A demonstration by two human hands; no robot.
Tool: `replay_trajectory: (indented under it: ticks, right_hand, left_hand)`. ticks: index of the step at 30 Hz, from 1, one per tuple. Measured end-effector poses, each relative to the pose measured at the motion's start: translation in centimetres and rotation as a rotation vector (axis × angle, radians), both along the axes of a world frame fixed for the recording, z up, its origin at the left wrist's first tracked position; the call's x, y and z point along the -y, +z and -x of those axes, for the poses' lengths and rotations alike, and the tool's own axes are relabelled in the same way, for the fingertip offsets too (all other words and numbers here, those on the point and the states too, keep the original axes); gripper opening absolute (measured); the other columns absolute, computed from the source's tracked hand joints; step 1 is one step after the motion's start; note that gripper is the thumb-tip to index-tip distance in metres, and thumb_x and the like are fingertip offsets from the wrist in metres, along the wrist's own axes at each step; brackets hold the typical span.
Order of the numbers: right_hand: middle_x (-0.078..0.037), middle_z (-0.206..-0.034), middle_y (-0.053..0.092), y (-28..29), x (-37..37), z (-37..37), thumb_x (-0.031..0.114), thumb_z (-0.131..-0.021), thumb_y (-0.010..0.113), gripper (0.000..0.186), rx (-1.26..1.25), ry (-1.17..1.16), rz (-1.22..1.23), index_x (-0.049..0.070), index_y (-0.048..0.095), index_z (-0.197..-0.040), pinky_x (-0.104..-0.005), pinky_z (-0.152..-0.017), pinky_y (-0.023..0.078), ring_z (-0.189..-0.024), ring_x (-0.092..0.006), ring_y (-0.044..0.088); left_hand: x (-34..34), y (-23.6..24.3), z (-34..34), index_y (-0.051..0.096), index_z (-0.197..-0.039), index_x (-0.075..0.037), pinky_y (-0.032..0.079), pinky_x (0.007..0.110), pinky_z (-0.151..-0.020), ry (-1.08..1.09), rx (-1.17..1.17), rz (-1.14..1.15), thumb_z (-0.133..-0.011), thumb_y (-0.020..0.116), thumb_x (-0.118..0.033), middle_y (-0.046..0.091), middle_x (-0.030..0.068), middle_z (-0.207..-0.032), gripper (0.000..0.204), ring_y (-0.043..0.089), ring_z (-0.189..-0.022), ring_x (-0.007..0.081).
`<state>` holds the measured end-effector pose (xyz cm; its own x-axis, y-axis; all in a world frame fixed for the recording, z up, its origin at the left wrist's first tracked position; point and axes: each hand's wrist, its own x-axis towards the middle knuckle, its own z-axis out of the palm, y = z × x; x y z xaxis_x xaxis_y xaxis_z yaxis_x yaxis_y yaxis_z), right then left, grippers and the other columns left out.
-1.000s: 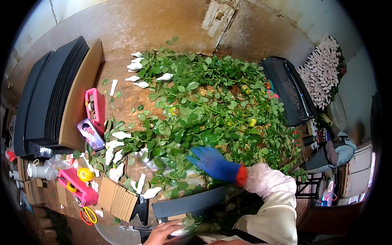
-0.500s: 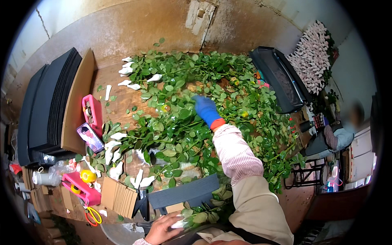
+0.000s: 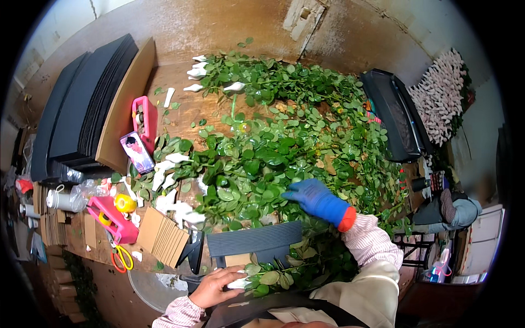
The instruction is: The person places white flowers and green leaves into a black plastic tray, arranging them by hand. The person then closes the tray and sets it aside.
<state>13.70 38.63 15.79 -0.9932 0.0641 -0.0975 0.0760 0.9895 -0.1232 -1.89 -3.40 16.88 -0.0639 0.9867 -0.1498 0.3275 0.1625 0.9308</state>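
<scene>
My bare left hand [image 3: 217, 288] is at the table's near edge, its fingers closed over a white-covered flower bud [image 3: 239, 282]. Leaves of that stem [image 3: 276, 276] spread to the right, beside a dark ribbed board [image 3: 254, 240]. In a blue glove with an orange cuff, my right hand [image 3: 316, 202] reaches over the near side of the leafy flower stems [image 3: 262, 158]. Its fingers are stretched out to the left among the leaves, with no stem visibly gripped. More white-covered buds [image 3: 178, 210] stick out at the pile's left end.
Dark boards [image 3: 90, 109] stand stacked at left. Near them are a phone [image 3: 136, 153], pink tape dispensers [image 3: 112, 218], scissors [image 3: 121, 258] and cardboard pieces [image 3: 162, 238]. A black case [image 3: 391, 115] borders the pile at right. Beyond it are bundled flowers [image 3: 437, 95] and a seated person [image 3: 456, 210].
My right hand has drawn back from the middle of the pile toward the near right side. My left hand stays at the same bud. The whole view has shifted slightly.
</scene>
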Motion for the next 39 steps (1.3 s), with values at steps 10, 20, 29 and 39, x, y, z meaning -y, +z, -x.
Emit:
replay_trajectory:
  ticks: [10,20,29,39]
  right_hand:
    - [-0.012,-0.131,0.072,-6.2,-6.6,8.7,0.024,-0.094,0.072,0.042,-0.072,-0.236,-0.375,0.013,0.067,-0.135,-0.0472,-0.104,0.054,-0.113,-0.0347,0.071]
    - [-0.014,-0.110,0.074,3.2,-9.7,1.3,0.006,-0.087,0.069,0.032,-0.170,-0.576,-0.252,0.012,0.072,-0.118,-0.0476,-0.085,0.059,-0.097,-0.0392,0.072]
    - [-0.016,-0.107,0.077,9.2,-5.1,-20.1,0.008,-0.093,0.074,0.020,-0.507,-0.559,0.250,0.003,0.076,-0.112,-0.0396,-0.088,0.057,-0.097,-0.0310,0.073]
    - [-0.011,-0.095,0.073,4.8,3.1,-30.6,0.022,-0.083,0.081,0.032,0.387,-0.413,-0.158,0.018,0.076,-0.115,-0.0495,-0.085,0.058,-0.093,-0.0391,0.070]
  left_hand:
    - [-0.9,0.2,0.5,0.075,-0.120,-0.010,0.055,0.040,-0.095,-0.034,-0.142,-0.155,-0.096,0.077,-0.021,0.073,0.0093,-0.133,0.026,0.068,-0.107,0.0303]
    - [-0.4,-0.4,-1.1,0.074,-0.116,-0.006,0.054,0.040,-0.095,0.033,-0.226,-0.246,-0.094,0.078,-0.015,0.075,0.0086,-0.114,0.024,0.067,-0.107,0.0301]
    - [-0.3,-1.8,-1.4,0.078,-0.110,-0.006,0.055,0.041,-0.094,0.098,-0.164,-0.299,-0.091,0.082,-0.014,0.077,0.0096,-0.113,0.021,0.072,-0.105,0.0298]
    - [-0.3,-3.0,-2.0,0.054,-0.150,-0.011,0.059,0.033,-0.094,0.243,0.101,-0.122,-0.086,0.088,-0.006,0.060,0.0131,-0.144,0.073,0.065,-0.110,0.0199]
